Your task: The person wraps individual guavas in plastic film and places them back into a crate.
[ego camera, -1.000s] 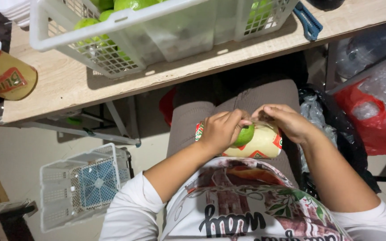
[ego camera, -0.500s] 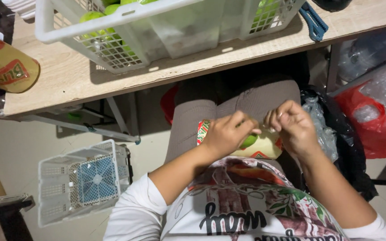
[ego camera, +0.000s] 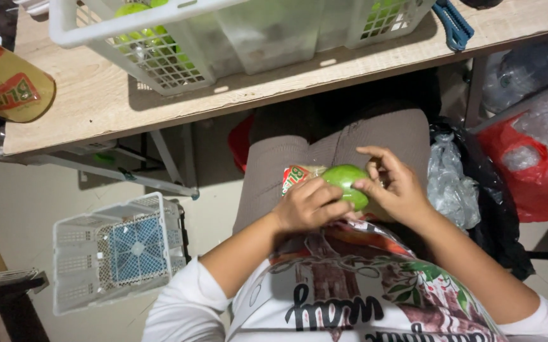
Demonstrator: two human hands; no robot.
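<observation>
Dim, warm indoor light; deep shadow under the table (ego camera: 84, 120).

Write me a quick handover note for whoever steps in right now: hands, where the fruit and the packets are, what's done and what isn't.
Left hand: grip closed around the round green fruit, held over the lap.
Right hand: fingertips pinching the fruit's right side.
Under the fruit, a yellow printed plastic packet lies on the lap; the fruit sits at its mouth, not inside.
White plastic lattice basket on the wooden table holds more green fruits.
A roll of yellow printed packets lies on the table's left end.
Second white basket stands on the floor, left of the knees.
Done: fruit picked up. Left: fruit not yet bagged.
</observation>
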